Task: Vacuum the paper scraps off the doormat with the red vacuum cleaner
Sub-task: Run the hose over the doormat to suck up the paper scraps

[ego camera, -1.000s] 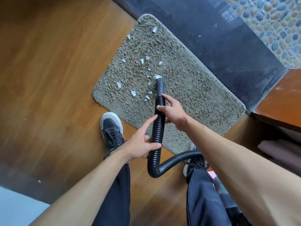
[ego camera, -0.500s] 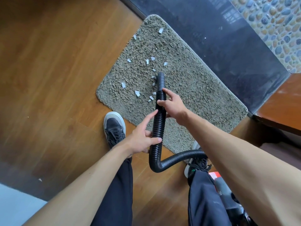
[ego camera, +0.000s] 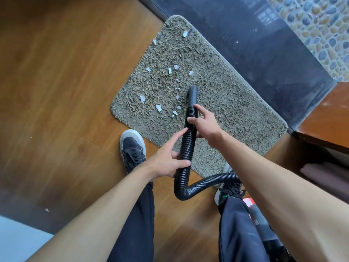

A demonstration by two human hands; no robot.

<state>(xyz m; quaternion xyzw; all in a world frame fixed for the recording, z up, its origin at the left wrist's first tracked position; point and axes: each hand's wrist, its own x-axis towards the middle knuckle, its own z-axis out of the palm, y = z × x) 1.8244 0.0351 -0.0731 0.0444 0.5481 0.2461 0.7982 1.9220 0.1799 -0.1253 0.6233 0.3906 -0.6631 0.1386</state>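
Observation:
A shaggy grey-green doormat [ego camera: 217,86] lies on the wooden floor with several white paper scraps [ego camera: 159,107] scattered over its left half. A black ribbed vacuum hose [ego camera: 186,148] runs up from the lower right, and its smooth nozzle [ego camera: 193,94] rests on the mat just right of the scraps. My right hand [ego camera: 204,123] grips the hose close behind the nozzle. My left hand [ego camera: 167,163] holds the hose lower down, its forefinger stretched along it. A small part of the red vacuum cleaner [ego camera: 249,203] shows behind my right leg.
My left shoe [ego camera: 132,148] stands on the wooden floor [ego camera: 66,82] at the mat's near edge; my right shoe [ego camera: 227,190] is at its lower corner. A dark glossy threshold [ego camera: 264,53] borders the mat's far side. A wooden ledge [ego camera: 324,120] is at the right.
The nozzle has slid toward me along the mat, past the scraps near the middle. A scrap that lay at its tip is gone. Both hands kept their hold.

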